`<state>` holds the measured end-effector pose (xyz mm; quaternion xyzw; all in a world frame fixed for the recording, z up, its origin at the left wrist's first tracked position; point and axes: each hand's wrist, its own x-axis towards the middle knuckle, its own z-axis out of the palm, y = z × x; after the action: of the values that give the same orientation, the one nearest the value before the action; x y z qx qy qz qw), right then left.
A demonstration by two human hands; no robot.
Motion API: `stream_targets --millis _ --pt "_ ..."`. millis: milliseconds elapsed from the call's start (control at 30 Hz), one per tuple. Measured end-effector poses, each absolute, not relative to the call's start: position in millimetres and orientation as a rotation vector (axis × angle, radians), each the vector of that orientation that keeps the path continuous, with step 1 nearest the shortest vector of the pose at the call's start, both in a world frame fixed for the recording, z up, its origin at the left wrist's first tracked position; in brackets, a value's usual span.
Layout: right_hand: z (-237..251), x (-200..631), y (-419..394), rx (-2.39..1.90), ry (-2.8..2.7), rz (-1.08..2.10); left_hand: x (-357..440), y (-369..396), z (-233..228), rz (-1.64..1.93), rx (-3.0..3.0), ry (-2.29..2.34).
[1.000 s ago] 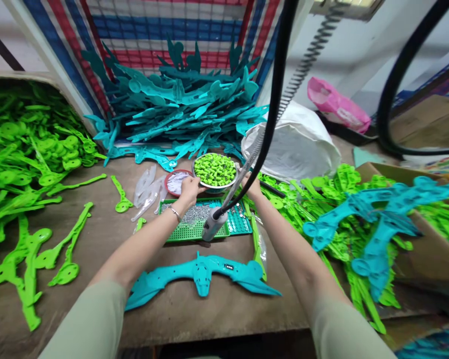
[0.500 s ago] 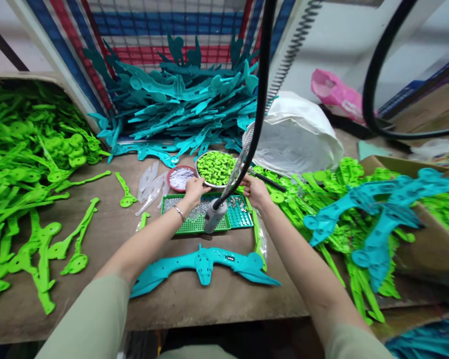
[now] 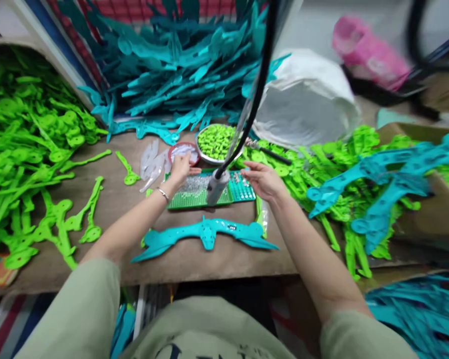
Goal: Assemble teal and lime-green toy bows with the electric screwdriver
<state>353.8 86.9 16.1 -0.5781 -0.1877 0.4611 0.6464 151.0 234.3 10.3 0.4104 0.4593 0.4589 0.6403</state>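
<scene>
My left hand is over the left part of the green perforated tray, just below a small red basket of white pieces. Its fingers are apart and nothing shows in them. On the other side, my right hand is held open beside the teal compartment tray, which holds small metal parts. Between and beyond the hands stands a round bowl full of small lime-green pieces. A winged teal plastic part lies nearer me. A grey hanging screwdriver partly covers the trays.
Lime-green plastic parts are heaped at the left, more at the right with teal parts on top. A teal pile and a white sack stand behind. A black cable hangs down the middle.
Both hands have let go of the bowl's rim and drawn back toward me, opening. The bowl stays in front of the trays' far edge. The camera view has tilted down.
</scene>
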Motion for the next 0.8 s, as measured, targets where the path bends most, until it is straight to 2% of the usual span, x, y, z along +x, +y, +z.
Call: stream_targets --millis 100,200,300,367,467,567,800 --pt "4.5 342.2 45.9 -1.346 -0.488 0.912 90.9 214.4 20.5 0.968 1.098 1.103" --pt "-6.8 312.9 -5.8 -1.469 -0.546 0.744 13.4 160.1 26.3 1.065 1.369 1.202" --pt "-19.6 264.0 -55.9 -1.673 -0.777 0.352 -56.9 78.2 4.8 1.185 1.776 1.435" --pt "-33.2 229.5 -80.2 -1.733 -1.026 0.092 -85.4 27.0 -24.8 0.989 2.141 1.246" --pt "-59.6 194.2 -97.2 -1.679 -1.306 0.017 -96.4 -18.7 -71.1 0.873 2.25 1.095" --pt "-82.6 185.9 -97.2 -1.649 -1.353 -0.012 -87.5 -28.5 -99.5 0.907 2.308 1.122" --pt "-97.0 193.8 -90.4 -1.64 -1.251 0.076 -71.1 -27.2 -105.5 1.139 2.461 1.195"
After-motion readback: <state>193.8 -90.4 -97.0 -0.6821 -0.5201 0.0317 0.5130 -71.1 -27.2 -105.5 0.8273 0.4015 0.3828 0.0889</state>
